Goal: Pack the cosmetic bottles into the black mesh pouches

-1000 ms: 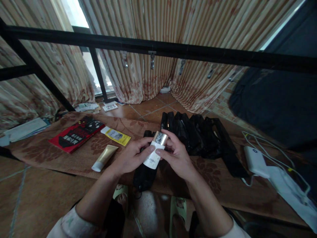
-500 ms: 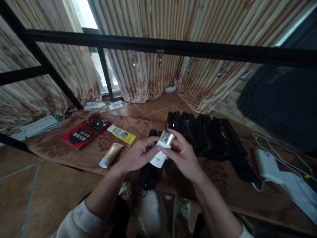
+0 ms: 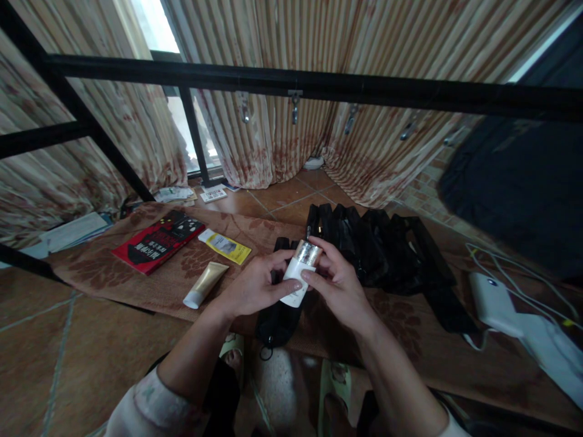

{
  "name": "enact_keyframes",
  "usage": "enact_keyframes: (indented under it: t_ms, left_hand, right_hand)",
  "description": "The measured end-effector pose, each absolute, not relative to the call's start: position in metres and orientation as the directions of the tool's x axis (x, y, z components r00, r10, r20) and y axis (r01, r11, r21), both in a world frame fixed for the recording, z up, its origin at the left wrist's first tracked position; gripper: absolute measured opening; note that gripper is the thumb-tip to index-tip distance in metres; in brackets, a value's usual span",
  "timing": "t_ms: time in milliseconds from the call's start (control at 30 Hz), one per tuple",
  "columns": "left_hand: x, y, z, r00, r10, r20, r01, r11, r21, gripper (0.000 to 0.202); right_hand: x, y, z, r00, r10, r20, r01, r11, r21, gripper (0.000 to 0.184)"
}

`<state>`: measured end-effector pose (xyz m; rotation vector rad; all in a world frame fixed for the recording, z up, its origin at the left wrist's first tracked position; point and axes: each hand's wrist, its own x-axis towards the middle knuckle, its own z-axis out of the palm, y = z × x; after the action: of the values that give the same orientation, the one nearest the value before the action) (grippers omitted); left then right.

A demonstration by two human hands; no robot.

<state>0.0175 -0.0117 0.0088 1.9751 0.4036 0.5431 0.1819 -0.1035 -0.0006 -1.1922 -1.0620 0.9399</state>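
Both hands hold a small white bottle [image 3: 297, 280] with a shiny metallic cap above a low cloth-covered table [image 3: 136, 276]. My left hand [image 3: 252, 288] wraps its fingers around the white body from the left. My right hand [image 3: 339, 285] grips the cap end with thumb and fingertips. Under the bottle lies a small black pouch [image 3: 276, 321]. Behind the hands a black fold-out organiser bag [image 3: 378, 252] is spread open on the table.
On the left part of the table lie a gold tube [image 3: 204, 284], a yellow sachet [image 3: 225, 245] and a red book [image 3: 157, 241]. A white power bank [image 3: 494, 295] with cables sits at right. A black metal rail [image 3: 319, 88] crosses overhead; striped curtains hang behind.
The bottle has turned slightly in my hands, its label now facing away. The view shifted a little to the left between the earliest frame and now.
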Motion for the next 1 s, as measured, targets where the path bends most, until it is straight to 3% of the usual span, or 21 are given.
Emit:
enact_keyframes:
  t_ms: [1000]
  left_hand:
    - [0.0170,-0.0129,0.0127,0.845,0.499,0.192,0.070,-0.459,0.886,0.041]
  right_hand:
    - [0.1815,-0.1041,-0.0007,0.248,0.960,0.130,-0.011,0.137,-0.991,0.061]
